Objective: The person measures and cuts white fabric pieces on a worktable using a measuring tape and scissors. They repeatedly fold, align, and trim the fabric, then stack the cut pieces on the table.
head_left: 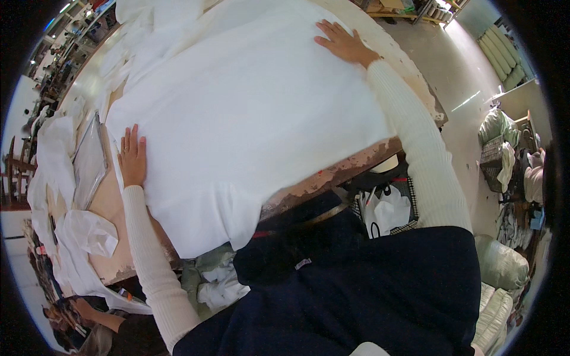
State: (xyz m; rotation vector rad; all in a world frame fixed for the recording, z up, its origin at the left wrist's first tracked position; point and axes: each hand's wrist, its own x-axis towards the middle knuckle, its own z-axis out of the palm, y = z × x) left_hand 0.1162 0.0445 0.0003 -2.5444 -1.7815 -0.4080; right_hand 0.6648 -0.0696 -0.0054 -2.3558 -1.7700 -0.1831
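A large piece of white fabric (249, 113) lies spread over the table, its near part hanging down over the front edge. My left hand (133, 157) rests flat at the fabric's left edge, fingers stretched out and pointing away from me. Farther off, my right hand (344, 44) lies flat near the fabric's far right edge with its fingers spread. Neither hand grips anything. The cloth between my hands looks mostly smooth, with folds where it drops off the table.
The worn table edge (332, 177) runs below the fabric. More white cloth (53, 154) and a clear plastic sheet (91, 160) lie at the left. A checked basket (414, 204) with white items sits under the table. Another person's arm (98, 316) shows at lower left.
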